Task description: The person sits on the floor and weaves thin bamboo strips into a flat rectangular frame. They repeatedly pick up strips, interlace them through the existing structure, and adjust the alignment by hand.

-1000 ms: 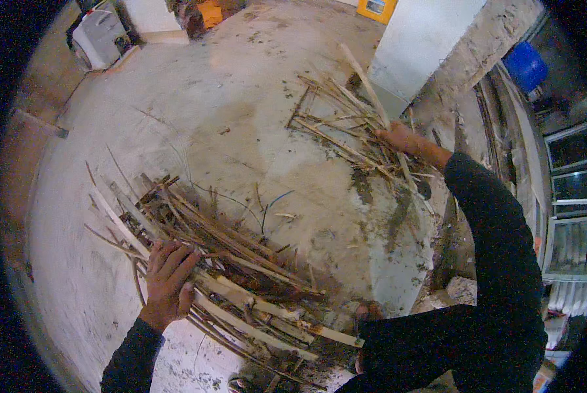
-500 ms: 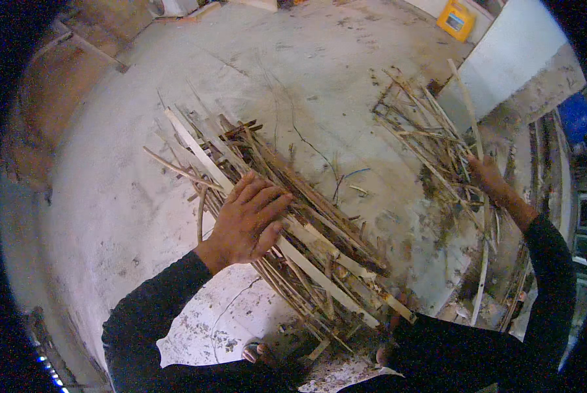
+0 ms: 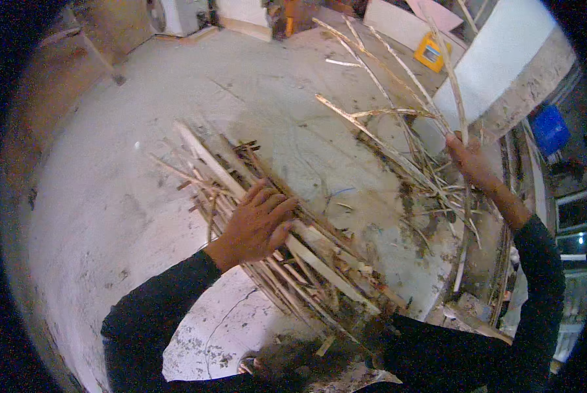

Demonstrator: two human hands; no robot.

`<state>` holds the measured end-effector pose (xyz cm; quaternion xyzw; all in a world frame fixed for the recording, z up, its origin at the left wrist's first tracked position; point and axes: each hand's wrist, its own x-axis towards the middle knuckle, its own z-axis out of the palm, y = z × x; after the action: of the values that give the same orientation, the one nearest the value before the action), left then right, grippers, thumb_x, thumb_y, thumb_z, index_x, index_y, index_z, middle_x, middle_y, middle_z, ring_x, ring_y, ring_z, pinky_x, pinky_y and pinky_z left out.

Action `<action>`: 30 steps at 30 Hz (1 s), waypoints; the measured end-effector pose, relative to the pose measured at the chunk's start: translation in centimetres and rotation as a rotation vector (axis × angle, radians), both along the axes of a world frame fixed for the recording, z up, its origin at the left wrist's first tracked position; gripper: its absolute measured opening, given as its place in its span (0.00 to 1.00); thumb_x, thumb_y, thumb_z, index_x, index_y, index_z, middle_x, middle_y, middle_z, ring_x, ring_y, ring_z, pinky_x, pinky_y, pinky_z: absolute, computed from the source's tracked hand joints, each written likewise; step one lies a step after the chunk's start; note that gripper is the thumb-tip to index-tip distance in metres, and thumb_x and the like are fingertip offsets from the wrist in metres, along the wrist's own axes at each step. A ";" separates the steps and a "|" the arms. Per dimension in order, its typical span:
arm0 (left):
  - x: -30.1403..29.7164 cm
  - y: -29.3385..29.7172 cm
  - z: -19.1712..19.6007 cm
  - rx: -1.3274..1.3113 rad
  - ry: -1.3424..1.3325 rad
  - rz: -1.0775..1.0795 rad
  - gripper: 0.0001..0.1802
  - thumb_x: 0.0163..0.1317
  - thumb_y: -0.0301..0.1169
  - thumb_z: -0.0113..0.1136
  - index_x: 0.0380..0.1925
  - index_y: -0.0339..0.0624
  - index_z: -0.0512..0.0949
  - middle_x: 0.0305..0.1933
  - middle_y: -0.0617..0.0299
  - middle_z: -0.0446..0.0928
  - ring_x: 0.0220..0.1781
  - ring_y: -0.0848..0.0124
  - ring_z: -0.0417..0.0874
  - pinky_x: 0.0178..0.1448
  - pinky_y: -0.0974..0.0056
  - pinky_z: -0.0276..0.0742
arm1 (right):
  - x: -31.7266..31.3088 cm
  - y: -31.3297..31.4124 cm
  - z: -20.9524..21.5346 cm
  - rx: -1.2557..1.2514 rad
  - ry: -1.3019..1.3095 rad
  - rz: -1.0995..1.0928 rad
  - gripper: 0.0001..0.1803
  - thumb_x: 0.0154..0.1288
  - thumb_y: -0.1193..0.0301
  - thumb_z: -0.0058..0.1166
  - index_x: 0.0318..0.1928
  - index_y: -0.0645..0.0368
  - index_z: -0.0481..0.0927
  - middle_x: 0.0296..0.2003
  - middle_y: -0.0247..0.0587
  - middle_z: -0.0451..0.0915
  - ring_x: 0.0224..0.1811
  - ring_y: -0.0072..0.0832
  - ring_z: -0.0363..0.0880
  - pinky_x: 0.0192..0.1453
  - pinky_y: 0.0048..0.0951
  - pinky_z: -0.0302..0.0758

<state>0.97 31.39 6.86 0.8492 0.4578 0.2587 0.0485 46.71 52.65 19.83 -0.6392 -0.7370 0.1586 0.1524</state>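
The left hand [image 3: 257, 223], fingers bent, rests over a stick pile [image 3: 333, 272] running from its 11 o'clock to its 4 o'clock on the floor [image 3: 110, 216]; whether it grips any, I cannot tell. Toward 3 o'clock, the right hand [image 3: 475, 165] clasps thin branches [image 3: 354, 119] fanning out toward 10 and 12 o'clock.
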 end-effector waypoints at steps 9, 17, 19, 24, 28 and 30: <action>0.1 0.3 -0.6 0.097 -0.006 -0.038 0.17 0.67 0.38 0.58 0.51 0.41 0.79 0.53 0.48 0.78 0.62 0.46 0.75 0.80 0.39 0.59 | -8.9 -7.2 6.5 -0.217 0.153 0.290 0.28 0.74 0.40 0.51 0.33 0.52 0.78 0.24 0.27 0.73 0.23 0.22 0.69 0.28 0.29 0.65; 0.5 -0.6 -0.9 0.280 -0.066 -0.016 0.18 0.66 0.36 0.54 0.51 0.36 0.78 0.50 0.47 0.76 0.60 0.49 0.74 0.74 0.44 0.65 | -13.4 -11.9 3.7 -0.695 0.416 0.395 0.21 0.78 0.51 0.53 0.32 0.51 0.74 0.17 0.19 0.64 0.15 0.12 0.56 0.18 0.22 0.53; 0.4 -1.3 -0.9 0.297 -0.040 -0.015 0.23 0.67 0.37 0.54 0.58 0.35 0.77 0.57 0.45 0.75 0.63 0.49 0.74 0.74 0.46 0.66 | -14.1 -12.4 2.6 -0.742 0.439 0.373 0.20 0.78 0.51 0.53 0.33 0.51 0.74 0.17 0.19 0.63 0.15 0.12 0.56 0.18 0.22 0.53; -0.7 -2.8 -0.8 0.198 0.037 -0.039 0.27 0.72 0.40 0.53 0.65 0.34 0.72 0.66 0.41 0.71 0.71 0.46 0.69 0.80 0.45 0.59 | -15.2 -12.3 1.2 -0.795 0.437 0.353 0.20 0.79 0.50 0.52 0.34 0.51 0.74 0.17 0.19 0.61 0.14 0.13 0.55 0.18 0.23 0.53; -1.9 -3.8 -0.8 0.163 0.097 -0.064 0.32 0.76 0.41 0.49 0.72 0.31 0.65 0.75 0.39 0.65 0.79 0.45 0.62 0.85 0.45 0.50 | -15.7 -11.2 2.2 -0.802 0.476 0.393 0.20 0.78 0.49 0.53 0.35 0.50 0.76 0.17 0.20 0.63 0.15 0.13 0.57 0.17 0.22 0.52; -1.9 -3.8 -0.7 0.146 0.059 -0.083 0.31 0.76 0.41 0.49 0.72 0.31 0.65 0.75 0.40 0.65 0.79 0.45 0.62 0.85 0.46 0.50 | -15.8 -10.6 3.5 -0.773 0.482 0.408 0.20 0.77 0.48 0.54 0.36 0.50 0.76 0.17 0.20 0.63 0.14 0.13 0.57 0.17 0.22 0.52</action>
<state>-0.94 27.56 6.15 0.8759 0.4036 0.2641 -0.0163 30.86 42.03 23.35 -0.4370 -0.6781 0.5898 0.0362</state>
